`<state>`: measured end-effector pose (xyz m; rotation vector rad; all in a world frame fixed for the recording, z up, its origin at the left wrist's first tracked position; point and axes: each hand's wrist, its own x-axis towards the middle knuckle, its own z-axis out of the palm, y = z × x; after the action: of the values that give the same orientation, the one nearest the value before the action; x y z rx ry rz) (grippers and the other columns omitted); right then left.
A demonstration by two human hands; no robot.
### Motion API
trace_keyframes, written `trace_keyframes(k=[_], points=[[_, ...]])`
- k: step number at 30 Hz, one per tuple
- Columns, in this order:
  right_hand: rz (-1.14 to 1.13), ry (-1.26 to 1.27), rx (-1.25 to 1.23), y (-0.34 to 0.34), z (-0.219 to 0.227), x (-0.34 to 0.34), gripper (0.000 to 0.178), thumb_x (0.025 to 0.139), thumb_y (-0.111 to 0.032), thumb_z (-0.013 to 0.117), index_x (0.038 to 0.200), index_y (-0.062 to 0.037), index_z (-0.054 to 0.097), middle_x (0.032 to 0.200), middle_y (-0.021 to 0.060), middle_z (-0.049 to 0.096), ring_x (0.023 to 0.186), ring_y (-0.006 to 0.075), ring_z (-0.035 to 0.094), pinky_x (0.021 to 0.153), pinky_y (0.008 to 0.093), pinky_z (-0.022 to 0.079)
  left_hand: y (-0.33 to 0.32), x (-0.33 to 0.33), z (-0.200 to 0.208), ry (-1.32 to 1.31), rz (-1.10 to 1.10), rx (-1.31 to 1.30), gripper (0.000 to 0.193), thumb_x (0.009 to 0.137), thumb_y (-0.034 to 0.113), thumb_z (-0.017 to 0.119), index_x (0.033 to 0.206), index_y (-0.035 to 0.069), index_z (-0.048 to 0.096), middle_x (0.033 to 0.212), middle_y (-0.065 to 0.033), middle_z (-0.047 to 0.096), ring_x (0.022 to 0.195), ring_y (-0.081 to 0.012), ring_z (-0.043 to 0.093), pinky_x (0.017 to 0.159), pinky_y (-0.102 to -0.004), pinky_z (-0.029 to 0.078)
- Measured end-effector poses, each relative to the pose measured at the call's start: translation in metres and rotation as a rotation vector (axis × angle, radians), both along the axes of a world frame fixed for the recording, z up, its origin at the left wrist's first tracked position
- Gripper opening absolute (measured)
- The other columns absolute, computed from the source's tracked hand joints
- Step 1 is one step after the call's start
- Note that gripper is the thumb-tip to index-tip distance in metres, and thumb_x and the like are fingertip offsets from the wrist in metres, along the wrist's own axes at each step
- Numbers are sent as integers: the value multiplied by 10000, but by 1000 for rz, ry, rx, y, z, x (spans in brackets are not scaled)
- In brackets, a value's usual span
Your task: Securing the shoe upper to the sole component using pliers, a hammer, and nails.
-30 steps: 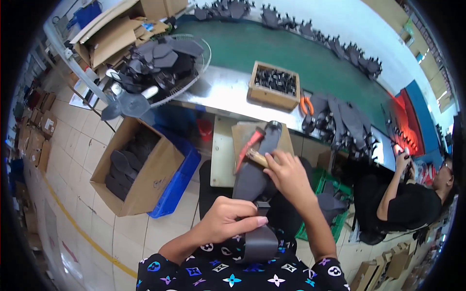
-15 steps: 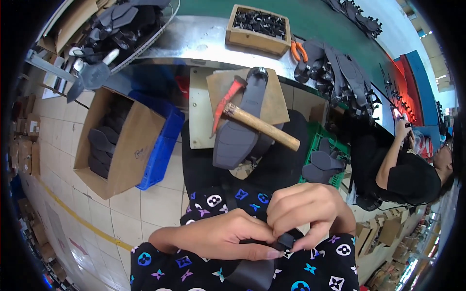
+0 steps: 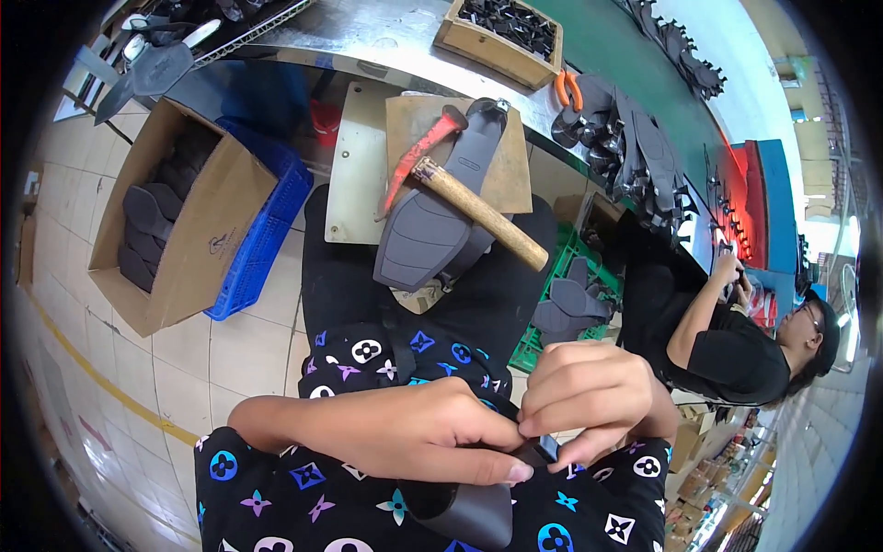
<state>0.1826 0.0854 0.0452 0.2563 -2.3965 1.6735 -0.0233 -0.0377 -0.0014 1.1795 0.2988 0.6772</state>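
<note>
Close to my body, my left hand (image 3: pixel 441 432) is closed, its thumb and fingers pressed on a dark, smooth, curved strap-like piece (image 3: pixel 469 517) that hangs below it. My right hand (image 3: pixel 593 400) pinches the small glossy black end (image 3: pixel 546 449) of what looks like the same piece, just beside the left fingertips. Whether the two parts are joined is hidden by the fingers. Beyond my hands, a hammer (image 3: pixel 483 214) with a red head and wooden handle lies across a dark grey shoe sole (image 3: pixel 423 237). Under the sole are a brown board (image 3: pixel 510 179) and a pale plate (image 3: pixel 354 175).
A wooden box (image 3: pixel 501 53) of small black parts and orange-handled pliers (image 3: pixel 567 92) sit on the metal bench, near stacked dark soles (image 3: pixel 644 147). At left stands a cardboard box (image 3: pixel 207 248) by a blue crate (image 3: pixel 267 244); right, a green crate (image 3: pixel 529 345) and a seated co-worker (image 3: pixel 736 354).
The view has shifted, so the bench and boxes sit higher and further left. Both hands keep their grip; more of the curved dark piece shows below my left hand.
</note>
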Motion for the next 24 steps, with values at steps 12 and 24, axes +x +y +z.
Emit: trace_keyframes(k=[12,24], points=[[-218,101,-171,-19,-26,10,309,912,-281,717,976,19,743,973,128,705,841,244,647,718,336,522,-5,12,-3,-4,110,-83,369,1038,289,563,926,-55,637,614,-68,493,550,-117,447,526,-319,363],[128,-110,314,3,21,16,298,889,-201,735,997,48,612,853,112,533,735,259,578,636,323,507,24,25,-21,-70,-216,-26,361,1024,284,567,905,-47,651,637,-93,560,583,-143,530,560,-349,403]])
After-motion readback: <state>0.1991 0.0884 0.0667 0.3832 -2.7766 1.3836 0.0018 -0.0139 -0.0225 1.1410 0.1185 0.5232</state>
